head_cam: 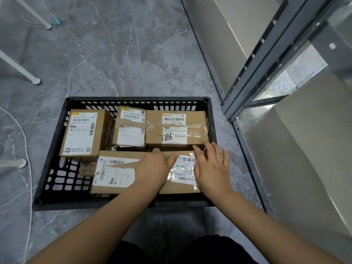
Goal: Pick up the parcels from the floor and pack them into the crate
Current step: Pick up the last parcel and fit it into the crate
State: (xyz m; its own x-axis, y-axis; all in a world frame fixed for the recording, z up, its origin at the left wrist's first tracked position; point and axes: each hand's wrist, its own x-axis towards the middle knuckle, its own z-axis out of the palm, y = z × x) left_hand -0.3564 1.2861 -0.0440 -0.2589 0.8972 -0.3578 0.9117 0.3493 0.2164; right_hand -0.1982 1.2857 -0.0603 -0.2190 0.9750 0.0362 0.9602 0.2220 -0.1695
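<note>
Grey marble-veined floor tiles fill the view; white stand legs rest at left, a dark grey metal shelving frame rises at right

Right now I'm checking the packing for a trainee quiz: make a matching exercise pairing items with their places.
Items:
1. Brown cardboard parcel marked 786
2. Tall brown cardboard parcel with long white label
3. Black slotted plastic crate
4. Grey metal shelving rack

Places:
A. Crate's far left
B. Right of the crate
C. Crate's far right
D. On the grey floor

Pairs: 1-C, 2-A, 3-D, 4-B
</note>
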